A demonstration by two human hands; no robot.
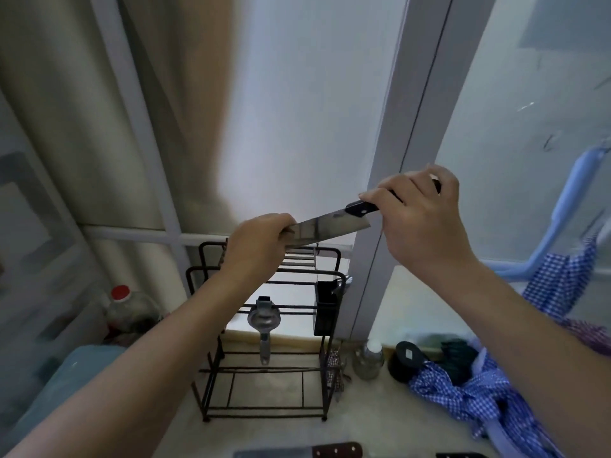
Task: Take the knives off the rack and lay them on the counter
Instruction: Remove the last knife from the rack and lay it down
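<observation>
A knife with a shiny blade and a black riveted handle is held level in the air above the black wire rack. My right hand grips its handle. My left hand pinches the blade's tip end. Another knife with a brown riveted handle lies flat on the counter at the bottom edge of the view. A dark handle shows at the bottom edge further right; its blade is out of view.
A metal squeezer hangs on the rack's front bar, and a black cup hangs at its right. A red-capped bottle stands left of the rack. A glass jar, dark items and blue checked cloth lie to the right.
</observation>
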